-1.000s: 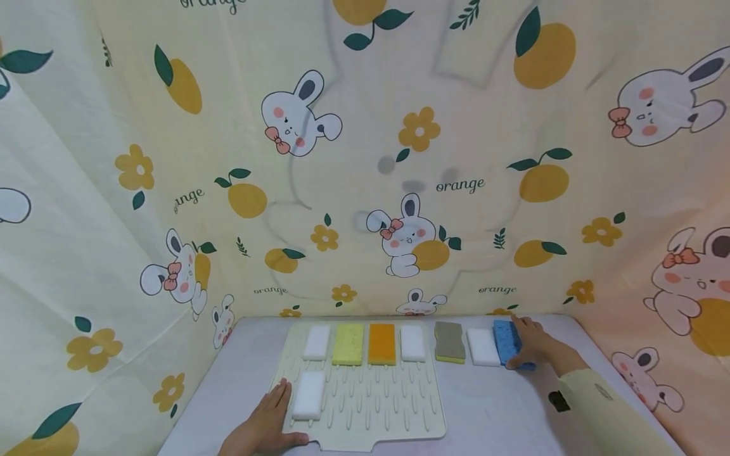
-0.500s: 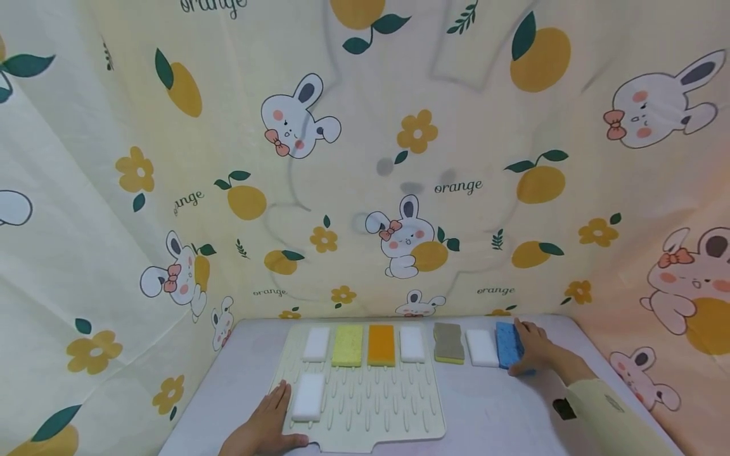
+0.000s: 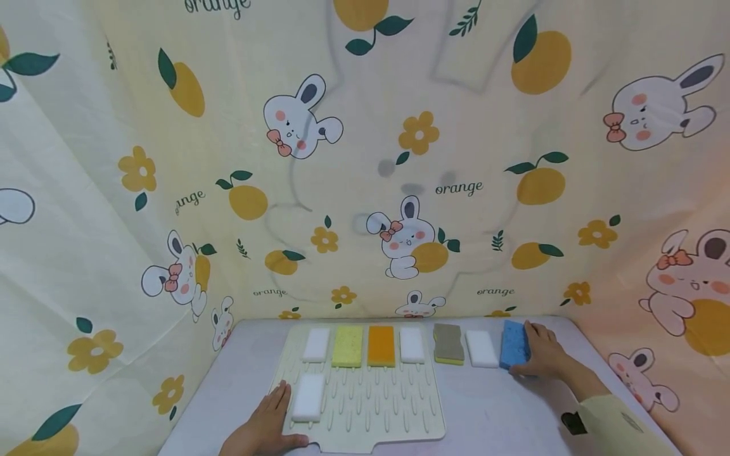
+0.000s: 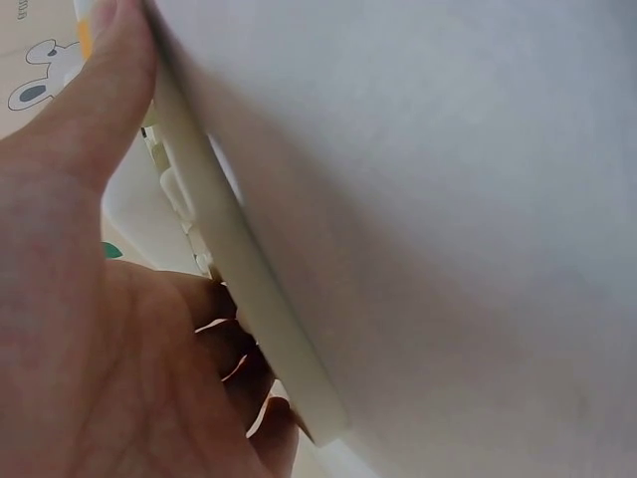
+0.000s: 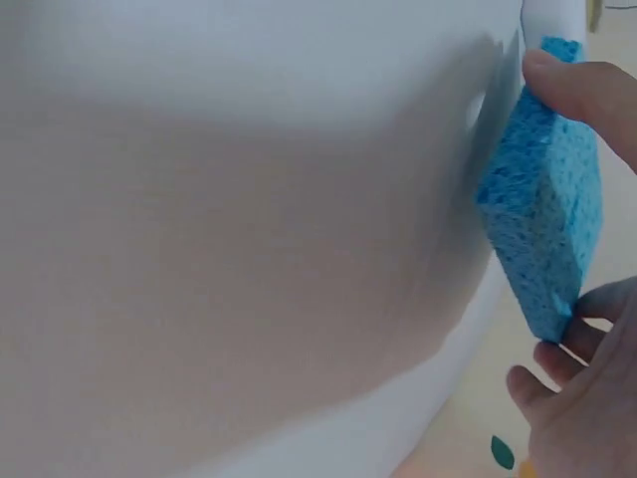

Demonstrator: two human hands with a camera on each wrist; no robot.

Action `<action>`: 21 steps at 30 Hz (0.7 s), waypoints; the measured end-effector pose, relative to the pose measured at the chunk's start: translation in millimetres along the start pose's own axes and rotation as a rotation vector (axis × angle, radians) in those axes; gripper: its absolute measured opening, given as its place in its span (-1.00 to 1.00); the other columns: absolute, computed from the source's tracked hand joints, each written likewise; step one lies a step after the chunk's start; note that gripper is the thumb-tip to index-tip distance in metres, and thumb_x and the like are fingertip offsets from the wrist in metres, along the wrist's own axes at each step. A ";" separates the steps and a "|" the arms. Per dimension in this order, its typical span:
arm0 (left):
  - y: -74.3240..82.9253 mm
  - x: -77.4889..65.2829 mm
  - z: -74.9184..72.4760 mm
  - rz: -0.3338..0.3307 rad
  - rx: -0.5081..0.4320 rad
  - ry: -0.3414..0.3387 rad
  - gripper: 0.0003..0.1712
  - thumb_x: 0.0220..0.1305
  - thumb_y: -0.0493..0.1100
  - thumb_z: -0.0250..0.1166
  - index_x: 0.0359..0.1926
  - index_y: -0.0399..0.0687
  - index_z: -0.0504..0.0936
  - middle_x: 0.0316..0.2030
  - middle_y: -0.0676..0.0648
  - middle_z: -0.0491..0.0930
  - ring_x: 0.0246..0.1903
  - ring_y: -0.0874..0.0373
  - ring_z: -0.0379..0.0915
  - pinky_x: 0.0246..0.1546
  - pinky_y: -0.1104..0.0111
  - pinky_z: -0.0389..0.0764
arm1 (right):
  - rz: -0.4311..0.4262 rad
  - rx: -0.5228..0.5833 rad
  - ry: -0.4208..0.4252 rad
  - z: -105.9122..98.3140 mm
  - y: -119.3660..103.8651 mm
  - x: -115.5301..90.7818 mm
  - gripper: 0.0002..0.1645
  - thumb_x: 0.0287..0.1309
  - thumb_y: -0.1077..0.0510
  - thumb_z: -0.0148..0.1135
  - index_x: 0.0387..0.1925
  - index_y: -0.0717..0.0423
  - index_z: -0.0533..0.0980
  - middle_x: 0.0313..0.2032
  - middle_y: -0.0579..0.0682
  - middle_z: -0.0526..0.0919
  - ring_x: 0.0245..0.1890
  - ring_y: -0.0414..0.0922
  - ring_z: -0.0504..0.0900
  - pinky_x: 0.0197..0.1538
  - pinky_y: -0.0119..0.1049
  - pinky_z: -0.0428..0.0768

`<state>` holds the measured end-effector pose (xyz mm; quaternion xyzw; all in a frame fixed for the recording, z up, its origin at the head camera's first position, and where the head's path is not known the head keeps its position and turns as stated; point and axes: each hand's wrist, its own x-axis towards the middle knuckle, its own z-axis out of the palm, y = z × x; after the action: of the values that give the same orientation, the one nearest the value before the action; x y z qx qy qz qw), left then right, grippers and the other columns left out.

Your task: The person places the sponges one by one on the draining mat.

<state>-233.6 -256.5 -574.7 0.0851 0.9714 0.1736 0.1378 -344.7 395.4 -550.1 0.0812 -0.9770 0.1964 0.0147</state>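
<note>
In the head view my right hand (image 3: 542, 353) holds a blue sponge (image 3: 514, 344) at the far right of the row. The right wrist view shows the thumb at one end of that porous blue block (image 5: 557, 194) and fingertips at the other. My left hand (image 3: 265, 418) rests at the near left corner of a cream ridged board (image 3: 393, 405), fingers along its side and thumb by its front edge. On the board lie a yellow sponge (image 3: 347, 346), an orange sponge (image 3: 381, 346) and several white blocks, one (image 3: 308, 397) right beside the left fingers.
Between board and blue sponge, a grey-and-yellow scrub sponge (image 3: 448, 344) and a white block (image 3: 481, 348) lie on the white table (image 3: 485, 405). A patterned cloth (image 3: 342, 126) hangs behind the table and along both sides.
The right hand and the blue sponge have shifted slightly right, away from the neighbouring white block, and more of the sponge shows. My left hand stays at the board's corner.
</note>
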 end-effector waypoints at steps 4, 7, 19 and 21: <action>1.4 -0.2 -0.7 -0.005 0.008 0.003 0.50 0.08 0.49 0.54 0.62 -0.48 0.09 0.64 -0.44 0.04 0.63 -0.36 -0.02 0.61 -0.25 0.05 | -0.004 -0.001 0.051 -0.3 -3.5 -2.9 0.70 -0.14 -0.29 0.74 0.53 0.68 -0.12 0.40 0.67 0.02 0.35 0.62 0.06 0.33 0.65 0.28; 1.2 0.0 -0.4 0.003 0.016 0.004 0.49 0.09 0.49 0.54 0.61 -0.49 0.10 0.64 -0.45 0.04 0.63 -0.36 -0.02 0.61 -0.25 0.05 | -0.016 0.004 0.089 1.8 -6.4 -4.6 0.68 -0.10 -0.30 0.72 0.53 0.69 -0.11 0.40 0.67 0.04 0.34 0.61 0.07 0.33 0.64 0.27; 6.2 -2.0 -2.2 -0.010 0.015 0.004 0.48 0.08 0.46 0.56 0.60 -0.51 0.12 0.63 -0.47 0.05 0.62 -0.38 -0.02 0.62 -0.23 0.04 | -0.030 0.050 0.150 8.2 -45.1 -8.3 0.62 0.01 -0.41 0.61 0.58 0.59 -0.05 0.44 0.62 0.07 0.37 0.55 0.12 0.28 0.63 0.37; 7.2 -1.9 -2.2 -0.013 0.017 0.003 0.47 0.08 0.45 0.57 0.60 -0.50 0.12 0.63 -0.47 0.05 0.62 -0.38 -0.02 0.62 -0.22 0.04 | -0.037 0.061 0.155 10.7 -50.7 -8.3 0.61 0.01 -0.42 0.61 0.59 0.58 -0.03 0.45 0.61 0.07 0.37 0.54 0.13 0.28 0.62 0.38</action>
<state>-231.6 -250.9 -569.7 0.0795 0.9737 0.1643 0.1367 -328.2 346.4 -541.2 0.0840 -0.9649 0.2314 0.0913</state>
